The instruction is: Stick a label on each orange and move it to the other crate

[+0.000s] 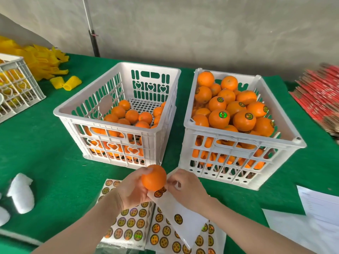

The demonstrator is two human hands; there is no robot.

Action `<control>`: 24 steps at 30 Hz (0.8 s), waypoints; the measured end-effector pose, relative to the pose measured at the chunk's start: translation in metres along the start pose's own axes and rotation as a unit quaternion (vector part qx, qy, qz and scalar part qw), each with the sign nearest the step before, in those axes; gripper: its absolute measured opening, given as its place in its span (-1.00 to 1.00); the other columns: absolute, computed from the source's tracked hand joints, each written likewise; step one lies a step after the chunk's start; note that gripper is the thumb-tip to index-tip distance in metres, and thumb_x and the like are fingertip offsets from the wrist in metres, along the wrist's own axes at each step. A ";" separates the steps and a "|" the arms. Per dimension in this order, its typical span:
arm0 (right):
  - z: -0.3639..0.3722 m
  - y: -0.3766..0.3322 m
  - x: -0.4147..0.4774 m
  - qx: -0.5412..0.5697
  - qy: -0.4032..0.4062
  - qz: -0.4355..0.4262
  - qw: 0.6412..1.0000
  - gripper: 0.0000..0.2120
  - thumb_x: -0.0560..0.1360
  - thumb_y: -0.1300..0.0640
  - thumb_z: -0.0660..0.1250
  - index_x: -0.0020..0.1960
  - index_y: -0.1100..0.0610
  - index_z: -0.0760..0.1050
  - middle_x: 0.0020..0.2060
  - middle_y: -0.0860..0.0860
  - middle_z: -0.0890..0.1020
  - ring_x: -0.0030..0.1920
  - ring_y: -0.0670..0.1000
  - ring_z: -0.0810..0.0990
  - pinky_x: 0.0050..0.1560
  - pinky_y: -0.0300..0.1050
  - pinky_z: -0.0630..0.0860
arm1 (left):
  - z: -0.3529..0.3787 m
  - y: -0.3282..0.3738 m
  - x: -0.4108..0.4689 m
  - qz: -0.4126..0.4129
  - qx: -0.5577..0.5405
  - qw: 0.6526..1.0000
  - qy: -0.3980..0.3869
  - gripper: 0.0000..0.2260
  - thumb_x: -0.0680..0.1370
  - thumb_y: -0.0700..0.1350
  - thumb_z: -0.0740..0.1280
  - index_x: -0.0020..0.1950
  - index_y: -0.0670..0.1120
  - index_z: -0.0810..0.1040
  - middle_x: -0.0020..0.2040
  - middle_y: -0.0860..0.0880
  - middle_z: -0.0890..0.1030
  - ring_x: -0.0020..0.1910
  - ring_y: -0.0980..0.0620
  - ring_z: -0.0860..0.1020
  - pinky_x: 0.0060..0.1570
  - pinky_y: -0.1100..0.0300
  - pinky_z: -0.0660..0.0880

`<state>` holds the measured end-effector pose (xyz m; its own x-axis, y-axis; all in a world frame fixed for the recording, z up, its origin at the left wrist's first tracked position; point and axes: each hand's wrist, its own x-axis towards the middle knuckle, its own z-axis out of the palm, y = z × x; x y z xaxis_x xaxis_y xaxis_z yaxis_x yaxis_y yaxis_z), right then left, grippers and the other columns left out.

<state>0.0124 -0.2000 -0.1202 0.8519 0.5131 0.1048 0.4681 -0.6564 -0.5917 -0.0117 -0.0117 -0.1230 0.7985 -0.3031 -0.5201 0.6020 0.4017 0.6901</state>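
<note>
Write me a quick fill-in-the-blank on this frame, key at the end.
1. The left grip holds one ____.
2. The right grip pinches a label sheet above a ____ table cloth.
3. The emptier crate stands on the person's ____.
4. Oranges in the fuller crate carry ____.
Missing: orange; green; left; labels.

A green felt table cover [45, 143] carries yellow foam mesh sleeves [42, 61] at far left, white foam wraps [21, 193] at near left, white paper sheets [319, 202] at right, and stacked red flat cartons [319, 96] beyond them.
</note>
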 end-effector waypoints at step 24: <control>0.003 0.008 -0.015 0.034 0.029 0.086 0.995 -0.92 0.52 0.15 0.28 -0.14 0.03 0.49 -0.23 -0.12 0.54 -0.20 -0.17 0.46 -0.18 -0.39 0.38 | -0.003 0.017 0.009 0.036 0.088 0.994 0.044 -0.01 -0.07 0.08 0.62 0.32 -0.07 0.37 0.15 -0.17 0.51 0.06 -0.15 0.52 0.09 0.01 0.43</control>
<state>0.0024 -0.2110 -0.1289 0.9312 0.3620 0.0431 0.2992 -0.6913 -0.6577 0.0052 -0.0045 -0.1177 0.8413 -0.1989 -0.5027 0.5398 0.2595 0.8008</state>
